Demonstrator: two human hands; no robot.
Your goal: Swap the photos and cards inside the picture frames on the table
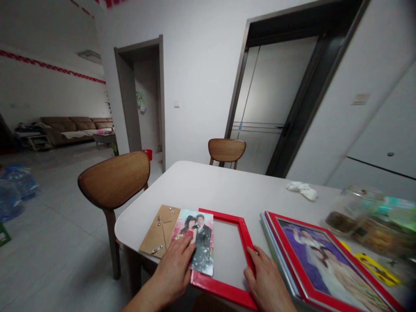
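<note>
A red frame lies on the white table, with the tabletop visible through its opening. Over its left side rests a photo of a couple, which also overlaps a brown backing board with metal clips. My left hand lies on the photo's lower left part, fingers stretched and fairly close together. The right side of the red frame is gripped by my right hand, its thumb on the inner edge and its fingers over the top.
Stacked framed pictures lie at the right, near glass jars, a yellow item and a crumpled white tissue. Wooden chairs stand left and behind the table.
</note>
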